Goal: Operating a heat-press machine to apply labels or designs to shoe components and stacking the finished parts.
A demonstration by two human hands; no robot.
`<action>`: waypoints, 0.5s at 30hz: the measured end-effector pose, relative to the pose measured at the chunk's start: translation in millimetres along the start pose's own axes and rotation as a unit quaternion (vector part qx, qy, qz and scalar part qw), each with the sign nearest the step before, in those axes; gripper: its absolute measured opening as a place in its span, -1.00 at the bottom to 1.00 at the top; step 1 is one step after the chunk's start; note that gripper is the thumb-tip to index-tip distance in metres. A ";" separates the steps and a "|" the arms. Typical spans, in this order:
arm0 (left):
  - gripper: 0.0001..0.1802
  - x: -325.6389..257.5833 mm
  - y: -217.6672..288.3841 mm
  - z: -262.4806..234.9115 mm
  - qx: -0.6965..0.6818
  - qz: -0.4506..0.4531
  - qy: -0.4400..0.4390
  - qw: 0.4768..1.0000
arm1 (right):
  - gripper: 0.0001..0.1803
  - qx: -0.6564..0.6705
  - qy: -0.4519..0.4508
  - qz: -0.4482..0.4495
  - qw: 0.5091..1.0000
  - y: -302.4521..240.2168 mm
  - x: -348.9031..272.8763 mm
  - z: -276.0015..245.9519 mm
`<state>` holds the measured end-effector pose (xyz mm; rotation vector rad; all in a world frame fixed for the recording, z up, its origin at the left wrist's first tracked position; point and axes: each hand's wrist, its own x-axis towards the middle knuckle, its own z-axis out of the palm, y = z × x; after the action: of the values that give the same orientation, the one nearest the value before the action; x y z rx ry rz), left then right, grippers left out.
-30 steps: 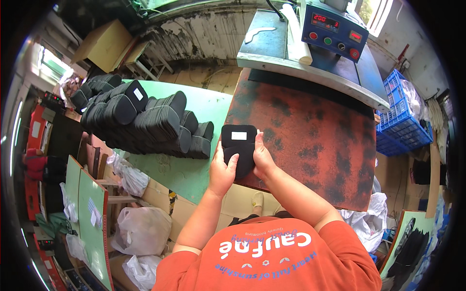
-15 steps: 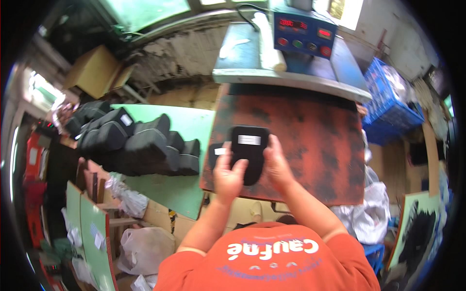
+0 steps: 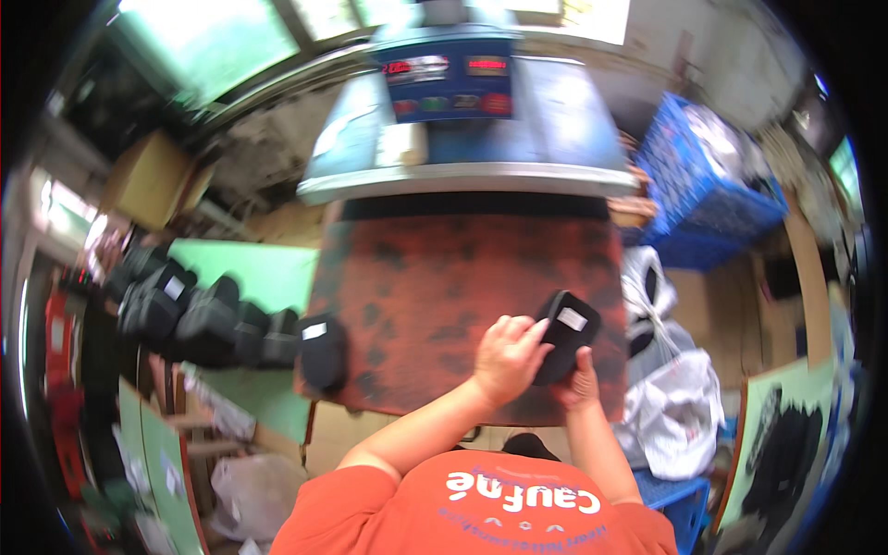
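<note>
In the head view, looking down over the worker's arms, the black pad is up in both hands over the right front part of the reddish-brown table, tilted, its white label facing up. The left hand has a narrow grip on it, fingertips and thumb meeting its left edge; the right hand holds it from the lower right, thumb along the rim, the other fingers mostly hidden. Whether it is one layer or several, I can't tell from here. A second black pad lies at the table's left edge, well apart from the hands, near the black stacks on the green table. Beyond the worker stands the press with its blue control box. To my mind, handling the piece well means a light hold at the rim, so the soft-looking body doesn't crease and the label isn't rubbed. I'd let the right hand take the weight and the left only steady or square the edge, keeping both wrists level and the fingers well clear of the press.
</note>
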<state>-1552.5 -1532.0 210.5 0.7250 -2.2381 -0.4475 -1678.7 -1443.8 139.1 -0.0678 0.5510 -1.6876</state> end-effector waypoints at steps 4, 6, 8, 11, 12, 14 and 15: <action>-0.87 12.7 -0.7 71.7 -0.334 -0.285 -0.020 0.898 | -0.21 0.018 0.005 -0.020 1.000 -49.6 -7.7 -42.1; -0.89 29.4 -28.2 102.4 -0.483 -0.400 0.041 0.778 | -0.22 0.038 -0.006 -0.023 0.999 -74.0 -10.0 -48.6; -0.93 59.4 -41.5 120.2 -0.415 -0.418 -0.036 0.807 | -0.24 0.054 -0.016 -0.024 0.998 -92.0 -13.4 -62.1; -0.87 101.4 -67.3 160.0 -0.340 -0.369 -0.069 0.862 | -0.25 0.083 0.007 0.007 0.996 -94.6 -9.7 -72.9; -0.83 115.4 -75.7 173.8 -0.328 -0.329 -0.054 0.884 | -0.25 0.087 0.007 0.004 0.996 -92.4 -7.7 -73.2; -0.80 141.0 -87.7 196.5 -0.322 -0.347 -0.058 0.879 | -0.26 0.060 -0.012 0.001 0.998 -89.5 -4.9 -74.3; -0.76 154.1 -90.8 199.1 -0.320 -0.360 -0.089 0.872 | -0.27 0.050 -0.013 0.000 0.999 -88.9 -5.1 -74.4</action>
<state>-1754.0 -1678.7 113.0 1.1512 -1.7102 -1.5807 -1784.9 -1407.5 109.7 -0.0189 0.4467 -1.7093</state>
